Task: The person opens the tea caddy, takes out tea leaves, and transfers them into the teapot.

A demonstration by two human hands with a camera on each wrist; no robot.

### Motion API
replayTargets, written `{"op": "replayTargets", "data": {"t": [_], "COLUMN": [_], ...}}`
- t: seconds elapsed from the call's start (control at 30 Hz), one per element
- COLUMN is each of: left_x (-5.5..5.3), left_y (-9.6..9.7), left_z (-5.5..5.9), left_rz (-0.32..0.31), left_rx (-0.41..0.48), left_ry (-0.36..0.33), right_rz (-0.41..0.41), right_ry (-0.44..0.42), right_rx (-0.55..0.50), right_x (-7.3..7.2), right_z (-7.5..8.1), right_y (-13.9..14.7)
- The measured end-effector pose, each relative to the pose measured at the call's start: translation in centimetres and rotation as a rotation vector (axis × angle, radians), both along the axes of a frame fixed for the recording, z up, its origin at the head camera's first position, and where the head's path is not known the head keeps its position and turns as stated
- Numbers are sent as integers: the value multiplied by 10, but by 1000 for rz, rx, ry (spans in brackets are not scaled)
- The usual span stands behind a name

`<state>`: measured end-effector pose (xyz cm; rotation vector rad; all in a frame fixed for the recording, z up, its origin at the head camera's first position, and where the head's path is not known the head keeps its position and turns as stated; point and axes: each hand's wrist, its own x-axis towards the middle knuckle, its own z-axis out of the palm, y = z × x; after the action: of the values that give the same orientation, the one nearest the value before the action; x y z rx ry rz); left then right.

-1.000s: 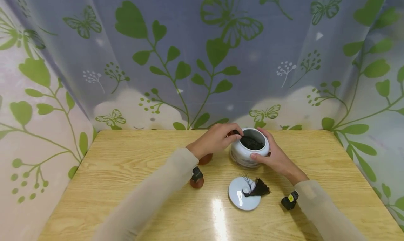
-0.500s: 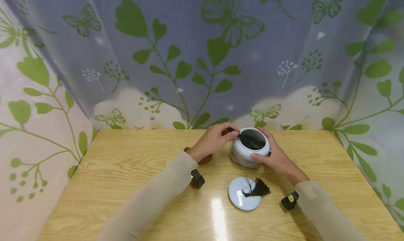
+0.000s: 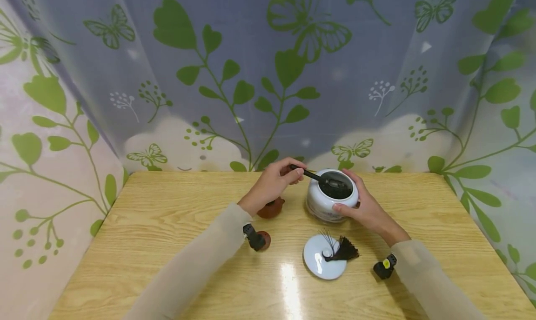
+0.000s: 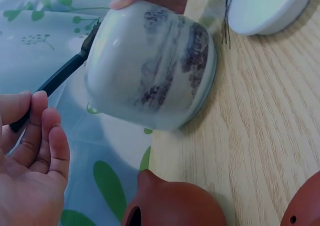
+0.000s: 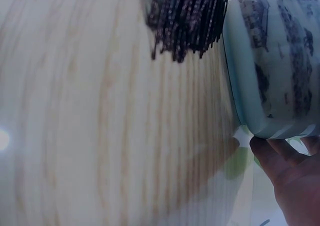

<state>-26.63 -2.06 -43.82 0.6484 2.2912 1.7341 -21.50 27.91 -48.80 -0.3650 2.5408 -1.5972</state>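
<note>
With thumb and fingers my left hand (image 3: 271, 184) pinches the slim black handle of a tea scoop (image 3: 311, 174). Its head lies over the mouth of a white porcelain jar (image 3: 326, 209). Dark loose leaves (image 3: 335, 193) fill part of the jar, and dark bits show on the scoop's tip in the left wrist view. My right hand (image 3: 367, 210) grips the jar's right side, thumb at the near rim and fingers behind. Grey-purple painted scenery covers the jar wall (image 4: 150, 71). Below my left wrist sits a reddish-brown clay teapot (image 3: 270, 209), partly covered by that hand.
The white jar lid (image 3: 320, 266) lies in front of the jar with a black tassel (image 3: 346, 250) tied to its knob. A small clay lid (image 3: 264, 241) rests near the teapot, partly behind the left wrist camera. A patterned curtain (image 3: 234, 124) hangs behind the table (image 3: 167, 208).
My left hand has drawn back left, bringing the scoop's head up from the leaves into plain view. More of the teapot shows. My right hand and the jar have stayed put.
</note>
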Motion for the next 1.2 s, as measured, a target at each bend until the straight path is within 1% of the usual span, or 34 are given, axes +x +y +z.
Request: {"op": "replayTargets", "data": {"t": [0.23,0.37,0.5,0.67,0.8,1.0,1.2], "left_x": [0,0,2,6,8,10,16], "left_y": [-6,-12,-25,-49,-73,-108,-135], "left_z": [1,3,7,15,18,17,15], "left_rz": [14,20,31,56,90,140,181], "left_rx": [85,102,114,105,88,73,40], "left_ry": [-36,-45,-38,-24,-24,-36,-30], "right_rz": [-4,-2,3,6,-2,-8,-7], "right_ry": [6,7,9,12,13,12,15], "right_rx": [10,7,-6,-24,-5,4,6], "right_x": [1,0,0,-2,-2,-2,-2], "right_z": [0,-1,-3,-3,-3,-3,-3], "right_y": [1,1,1,1,1,0,1]}}
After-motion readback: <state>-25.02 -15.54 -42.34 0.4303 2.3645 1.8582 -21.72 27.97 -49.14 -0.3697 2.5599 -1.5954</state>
